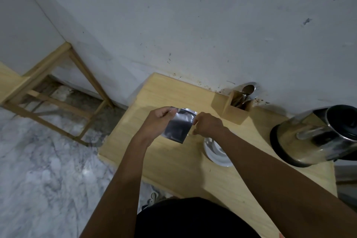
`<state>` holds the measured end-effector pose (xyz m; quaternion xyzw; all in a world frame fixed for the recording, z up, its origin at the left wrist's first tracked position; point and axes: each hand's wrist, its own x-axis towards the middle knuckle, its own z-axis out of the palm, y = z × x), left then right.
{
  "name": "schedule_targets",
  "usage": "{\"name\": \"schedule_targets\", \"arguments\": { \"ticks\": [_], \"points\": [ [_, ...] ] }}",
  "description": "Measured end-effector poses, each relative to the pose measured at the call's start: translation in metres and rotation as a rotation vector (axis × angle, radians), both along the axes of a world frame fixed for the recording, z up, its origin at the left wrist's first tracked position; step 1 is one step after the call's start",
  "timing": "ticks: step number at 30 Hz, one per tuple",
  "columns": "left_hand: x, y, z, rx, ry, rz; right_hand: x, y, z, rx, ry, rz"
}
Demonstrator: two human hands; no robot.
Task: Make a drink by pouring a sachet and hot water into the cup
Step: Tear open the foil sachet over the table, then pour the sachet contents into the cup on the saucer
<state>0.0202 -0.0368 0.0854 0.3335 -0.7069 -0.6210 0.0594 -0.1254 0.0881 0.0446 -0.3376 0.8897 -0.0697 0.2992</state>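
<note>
Sachet: a silver foil sachet (178, 126) is held up in the air above the wooden table (173, 164), just left of the cup.
Left hand: the left hand (158, 121) grips the sachet's upper left edge, fingers curled around it.
Right hand: the right hand (209, 124) pinches the sachet's upper right corner between fingers and thumb.
Cup: a white cup (217, 151) stands on the table, partly hidden under the right forearm.
Kettle: a steel kettle (316, 135) sits at the table's right end.
Holder: a wooden box (234, 109) with spoons (247, 91) stands against the wall.
</note>
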Motion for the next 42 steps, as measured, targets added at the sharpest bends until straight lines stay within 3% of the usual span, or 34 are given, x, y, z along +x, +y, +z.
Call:
{"name": "schedule_targets", "arguments": {
  "ticks": [3,5,8,10,15,20,25,35,37,42],
  "points": [
    [0.002,0.003,-0.004,0.02,-0.006,0.026,-0.004,0.002,-0.005,-0.029,0.025,-0.012],
    [0.002,0.006,-0.003,0.021,0.001,0.041,-0.007,0.007,0.001,-0.179,-0.023,-0.105],
    [-0.001,0.008,-0.004,0.049,0.017,0.071,-0.002,0.024,0.032,-0.523,-0.36,-0.38],
    [-0.006,0.011,-0.004,0.094,0.029,0.072,0.006,0.039,0.053,-0.606,-0.56,-0.443],
    [-0.024,0.027,-0.001,0.158,0.057,0.027,0.015,0.073,0.068,-0.739,-0.625,-0.407],
    [-0.044,0.055,0.013,0.441,0.213,-0.035,0.016,0.102,0.064,-0.795,-0.478,-0.434],
    [-0.057,0.072,0.013,0.14,0.056,-0.232,0.003,0.137,0.056,-0.821,-0.23,-0.511],
    [-0.074,0.119,-0.011,0.401,0.02,-0.194,0.022,0.19,0.027,-0.982,-0.467,-0.798],
    [-0.072,0.121,-0.019,0.34,0.003,-0.191,0.022,0.193,0.025,-1.018,-0.449,-0.865],
    [-0.058,0.11,-0.047,-0.155,-0.102,-0.183,0.017,0.201,0.023,-0.83,-0.136,-0.789]
  ]
}}
